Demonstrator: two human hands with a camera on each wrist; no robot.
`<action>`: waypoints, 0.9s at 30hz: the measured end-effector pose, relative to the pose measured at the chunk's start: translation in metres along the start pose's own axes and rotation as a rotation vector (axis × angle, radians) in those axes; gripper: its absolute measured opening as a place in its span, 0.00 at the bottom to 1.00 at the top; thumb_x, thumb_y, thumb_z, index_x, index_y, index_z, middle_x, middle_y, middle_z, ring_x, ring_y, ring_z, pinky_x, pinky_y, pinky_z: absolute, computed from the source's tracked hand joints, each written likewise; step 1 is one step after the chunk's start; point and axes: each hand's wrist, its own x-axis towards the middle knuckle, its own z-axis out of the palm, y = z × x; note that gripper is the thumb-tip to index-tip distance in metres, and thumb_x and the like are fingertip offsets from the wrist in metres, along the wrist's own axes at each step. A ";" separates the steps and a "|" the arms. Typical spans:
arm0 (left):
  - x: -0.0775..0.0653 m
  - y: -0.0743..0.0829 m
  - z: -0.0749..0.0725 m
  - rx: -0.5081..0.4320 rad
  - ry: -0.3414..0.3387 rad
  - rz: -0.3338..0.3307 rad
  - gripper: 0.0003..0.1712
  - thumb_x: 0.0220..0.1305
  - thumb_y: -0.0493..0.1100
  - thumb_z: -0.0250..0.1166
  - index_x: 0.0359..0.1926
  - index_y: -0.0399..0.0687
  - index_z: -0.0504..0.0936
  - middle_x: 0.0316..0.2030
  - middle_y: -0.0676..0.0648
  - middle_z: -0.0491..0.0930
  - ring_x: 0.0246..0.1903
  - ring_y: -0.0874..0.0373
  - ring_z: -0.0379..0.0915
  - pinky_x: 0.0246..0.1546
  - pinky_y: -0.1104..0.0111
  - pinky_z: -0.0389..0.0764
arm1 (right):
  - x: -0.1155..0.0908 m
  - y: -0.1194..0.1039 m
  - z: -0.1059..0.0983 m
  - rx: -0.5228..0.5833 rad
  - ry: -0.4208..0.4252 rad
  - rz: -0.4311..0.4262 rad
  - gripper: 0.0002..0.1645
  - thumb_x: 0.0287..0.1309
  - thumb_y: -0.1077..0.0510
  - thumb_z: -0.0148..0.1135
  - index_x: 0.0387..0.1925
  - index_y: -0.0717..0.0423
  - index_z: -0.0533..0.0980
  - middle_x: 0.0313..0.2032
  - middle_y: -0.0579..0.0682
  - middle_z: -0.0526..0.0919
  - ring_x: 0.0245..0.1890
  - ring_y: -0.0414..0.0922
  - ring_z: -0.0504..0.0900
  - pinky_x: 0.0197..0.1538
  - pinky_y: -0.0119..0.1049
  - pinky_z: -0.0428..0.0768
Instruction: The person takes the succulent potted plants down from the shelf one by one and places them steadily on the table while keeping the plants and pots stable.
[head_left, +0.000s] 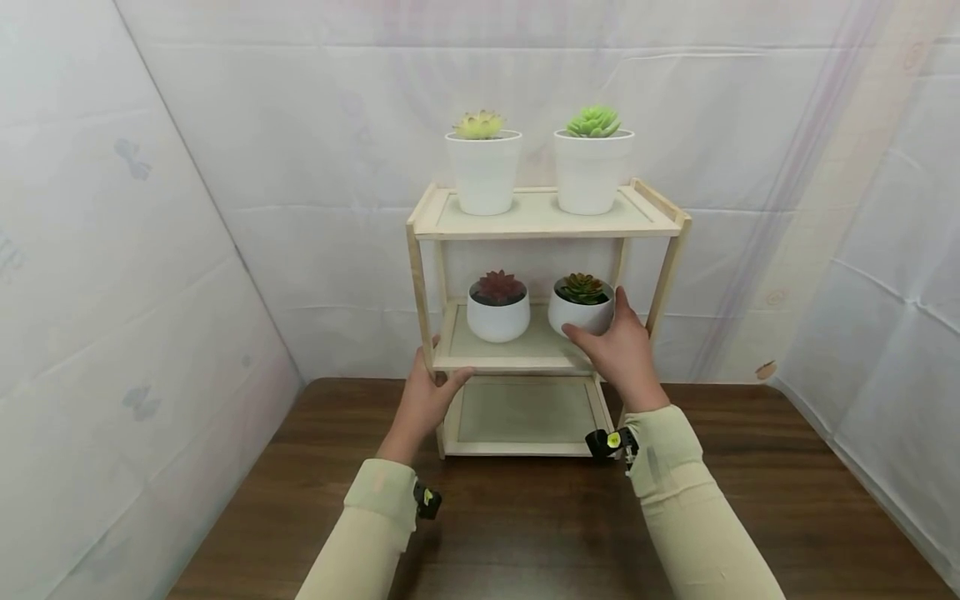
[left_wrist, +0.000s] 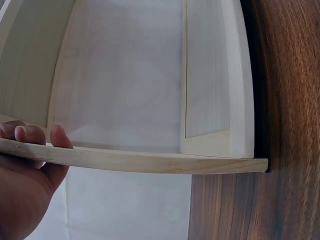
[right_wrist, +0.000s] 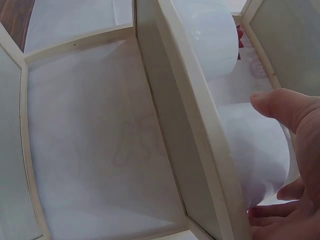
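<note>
A three-tier wooden shelf [head_left: 540, 364] stands on the table. My left hand [head_left: 423, 402] grips its left front post at the middle tier; the left wrist view shows fingers wrapped round that post [left_wrist: 150, 162]. On the right of the middle tier, my right hand [head_left: 626, 354] holds a round white pot [right_wrist: 257, 150] with a green-and-reddish succulent [head_left: 582, 288], thumb on the front and fingers round its right side. To its left sits a similar white pot [head_left: 498, 323] with a dark red succulent [head_left: 501, 287], untouched.
Two taller white pots, one with a yellowish succulent [head_left: 480, 125] and one with a bright green succulent [head_left: 594, 122], stand on the top tier. The bottom tier [head_left: 525, 412] is below. White patterned sheets [head_left: 300, 125] enclose the dark wooden table [head_left: 517, 533] at the back and sides.
</note>
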 end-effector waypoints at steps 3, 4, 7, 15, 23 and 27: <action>0.000 0.000 0.000 -0.001 0.003 -0.003 0.58 0.54 0.70 0.65 0.75 0.53 0.47 0.71 0.42 0.59 0.69 0.49 0.60 0.66 0.53 0.69 | 0.002 0.000 0.002 0.010 -0.001 0.003 0.65 0.52 0.38 0.67 0.75 0.64 0.41 0.69 0.69 0.60 0.68 0.64 0.63 0.65 0.59 0.68; 0.000 -0.001 0.000 -0.003 0.002 -0.003 0.58 0.53 0.70 0.64 0.75 0.53 0.47 0.71 0.42 0.59 0.69 0.49 0.60 0.66 0.53 0.69 | 0.002 0.000 0.002 0.013 -0.001 0.004 0.66 0.52 0.38 0.67 0.75 0.65 0.41 0.69 0.69 0.60 0.68 0.64 0.63 0.65 0.59 0.68; 0.000 -0.001 0.000 -0.005 0.003 -0.003 0.58 0.53 0.71 0.64 0.75 0.53 0.48 0.71 0.43 0.59 0.69 0.49 0.60 0.65 0.53 0.69 | 0.004 0.001 0.003 0.021 0.008 0.003 0.66 0.52 0.38 0.67 0.75 0.66 0.41 0.70 0.70 0.59 0.68 0.64 0.63 0.66 0.59 0.67; 0.000 -0.001 0.001 -0.017 0.001 -0.014 0.58 0.52 0.71 0.65 0.75 0.54 0.48 0.71 0.43 0.59 0.69 0.49 0.61 0.65 0.53 0.70 | 0.008 0.001 0.005 0.037 0.028 0.014 0.65 0.51 0.38 0.67 0.75 0.65 0.42 0.69 0.70 0.59 0.67 0.65 0.63 0.65 0.60 0.67; 0.000 0.000 0.002 -0.006 0.007 -0.009 0.57 0.53 0.70 0.65 0.75 0.54 0.48 0.71 0.44 0.59 0.69 0.50 0.61 0.66 0.53 0.69 | 0.013 -0.002 0.007 0.063 0.040 0.044 0.67 0.51 0.36 0.67 0.75 0.65 0.41 0.69 0.70 0.59 0.68 0.64 0.63 0.67 0.58 0.66; 0.000 0.000 0.001 -0.004 0.007 -0.008 0.57 0.54 0.70 0.64 0.75 0.53 0.48 0.70 0.44 0.60 0.68 0.49 0.61 0.65 0.53 0.70 | 0.015 -0.003 0.007 0.071 0.032 0.061 0.68 0.50 0.35 0.68 0.75 0.65 0.41 0.69 0.70 0.59 0.69 0.63 0.62 0.68 0.58 0.65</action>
